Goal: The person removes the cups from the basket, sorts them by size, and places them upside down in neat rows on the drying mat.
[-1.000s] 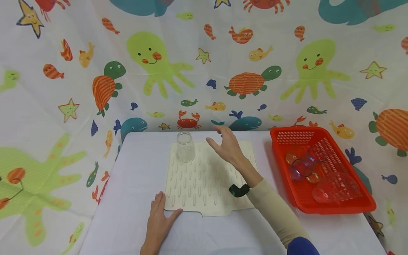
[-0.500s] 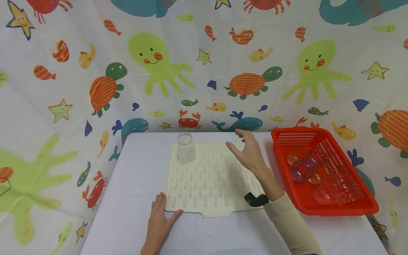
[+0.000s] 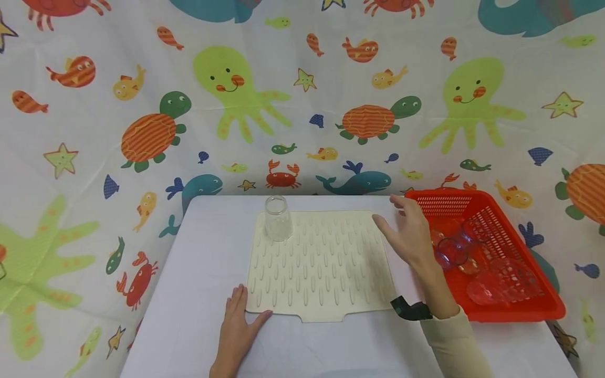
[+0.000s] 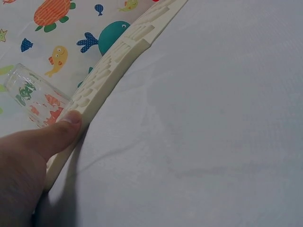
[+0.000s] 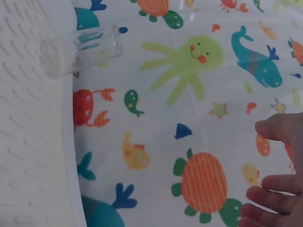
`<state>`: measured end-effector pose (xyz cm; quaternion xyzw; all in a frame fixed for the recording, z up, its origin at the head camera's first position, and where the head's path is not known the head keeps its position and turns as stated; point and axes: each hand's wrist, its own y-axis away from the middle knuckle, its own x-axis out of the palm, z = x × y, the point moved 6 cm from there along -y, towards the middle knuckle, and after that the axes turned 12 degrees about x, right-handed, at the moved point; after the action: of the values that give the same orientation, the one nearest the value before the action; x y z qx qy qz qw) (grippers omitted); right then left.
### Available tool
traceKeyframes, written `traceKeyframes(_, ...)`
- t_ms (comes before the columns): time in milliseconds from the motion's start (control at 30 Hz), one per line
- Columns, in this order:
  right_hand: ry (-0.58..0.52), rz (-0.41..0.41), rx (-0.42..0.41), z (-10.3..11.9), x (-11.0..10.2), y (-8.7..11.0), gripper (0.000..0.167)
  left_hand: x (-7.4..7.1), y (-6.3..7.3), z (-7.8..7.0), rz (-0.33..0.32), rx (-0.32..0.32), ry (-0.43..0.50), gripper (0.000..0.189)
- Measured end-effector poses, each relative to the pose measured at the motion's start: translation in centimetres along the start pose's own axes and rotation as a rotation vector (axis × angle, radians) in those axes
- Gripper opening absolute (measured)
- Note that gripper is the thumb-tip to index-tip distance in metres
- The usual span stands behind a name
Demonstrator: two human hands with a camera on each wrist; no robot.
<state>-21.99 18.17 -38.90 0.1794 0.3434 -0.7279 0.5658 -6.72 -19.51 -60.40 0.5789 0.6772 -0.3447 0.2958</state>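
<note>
A clear drinking glass (image 3: 279,223) stands on the back left corner of a cream, ridged drying board (image 3: 326,262). My left hand (image 3: 237,325) rests at the board's front left corner, fingers straight along its left side. In the left wrist view its thumb (image 4: 68,124) touches the board's edge, with the glass (image 4: 35,97) beyond. My right hand (image 3: 410,233) is in the air between the board's right edge and a red plastic basket (image 3: 510,312), thumb and fingers spread and holding nothing. In the right wrist view the glass (image 5: 78,52) shows on the board, well away from that hand.
Several see-through glasses lie in the basket, among them a bluish one (image 3: 452,253) and a large one (image 3: 503,283) at its front. A white cloth (image 3: 203,252) covers the table. Behind hangs a curtain (image 3: 283,68) printed with sea animals.
My right hand has moved right, from above the middle of the board to the basket's left side, staying empty. The left hand and the glass on the board stay in place.
</note>
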Motion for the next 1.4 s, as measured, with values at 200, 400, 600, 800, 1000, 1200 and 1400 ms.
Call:
traceKeyframes(200, 0.022, -0.068, 0.057, -1.8, -3.0, 0.7, 0.06, 0.1, -0.1, 0.0, 0.035, -0.025, 0.004, 0.107)
traceKeyframes(400, 0.063, -0.119, 0.121, -4.0, -5.3, 1.7, 0.063, 0.0, -0.1, 0.0, 0.087, -0.045, 0.014, 0.107)
traceKeyframes(600, 0.098, -0.144, 0.206, -6.1, -7.4, 2.7, 0.066, 0.1, -0.1, 0.2, 0.07, -0.029, 0.002, 0.108)
traceKeyframes(800, 0.123, -0.15, 0.298, -8.0, -9.2, 3.1, 0.069, 0.2, -0.1, 0.3, 0.068, -0.035, 0.009, 0.107)
traceKeyframes(1000, 0.151, -0.156, 0.421, -10.4, -10.8, 3.8, 0.074, 0.4, -0.1, 0.4, 0.097, -0.055, 0.01, 0.108)
traceKeyframes(1200, 0.204, -0.183, 0.529, -12.9, -12.4, 4.8, 0.077, 0.3, -0.2, 0.4, 0.11, -0.062, 0.01, 0.108)
traceKeyframes(1400, 0.245, -0.251, 0.573, -14.7, -14.1, 5.9, 0.077, 0.1, -0.2, 0.1, 0.08, -0.038, -0.002, 0.107)
